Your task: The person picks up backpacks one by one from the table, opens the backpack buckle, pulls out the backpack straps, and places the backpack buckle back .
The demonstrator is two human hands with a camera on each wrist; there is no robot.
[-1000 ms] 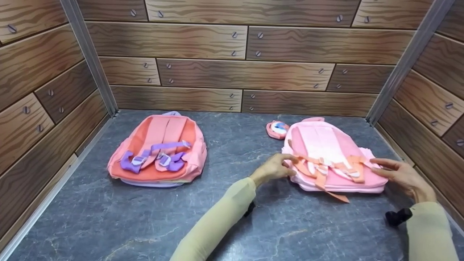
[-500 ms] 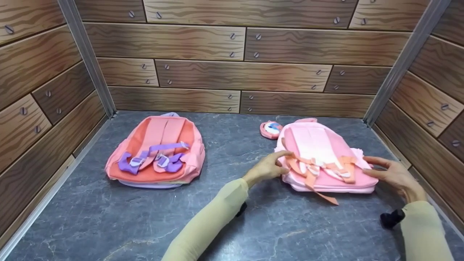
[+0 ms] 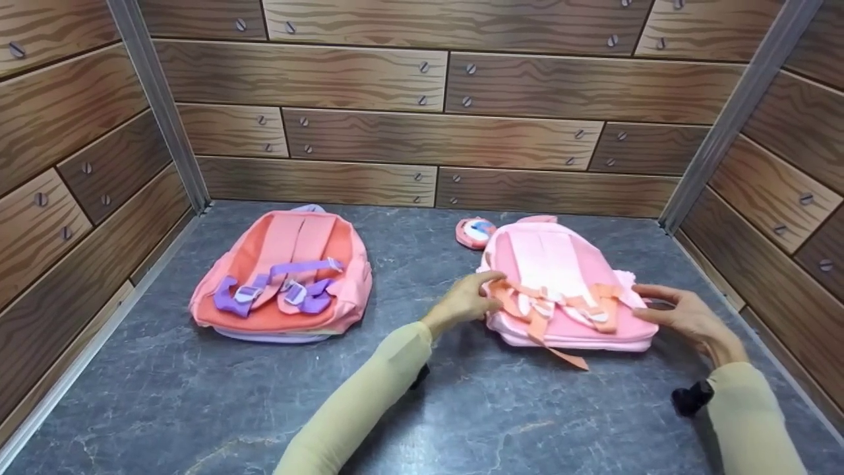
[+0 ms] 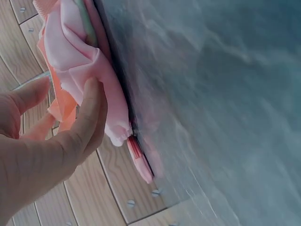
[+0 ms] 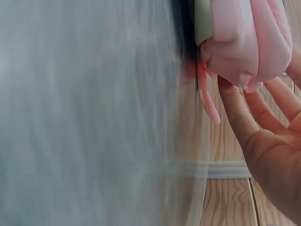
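A light pink backpack [image 3: 547,254] with orange straps lies on the table at right, its strap side up and its top pointing away. My left hand [image 3: 461,300] touches its left side, thumb and fingers spread. The left wrist view shows the fingertips against the pink fabric [image 4: 89,66], close to the orange strap [image 4: 66,110]. At the bag's right side, my right hand [image 3: 692,320] rests its extended fingers on the edge. In the right wrist view those fingers [image 5: 237,110] reach under the bag's pink corner [image 5: 235,52].
A coral backpack [image 3: 280,241] with purple straps lies strap side up at the left. A small round coral pouch [image 3: 475,233] with a white and blue front sits behind the pink backpack's upper left. Wood-patterned walls [image 3: 316,132] enclose the dark grey table [image 3: 165,396].
The pink backpack has slid left across the table with both hands at its sides. The small pouch has shifted left with it. The coral backpack has stayed in place.
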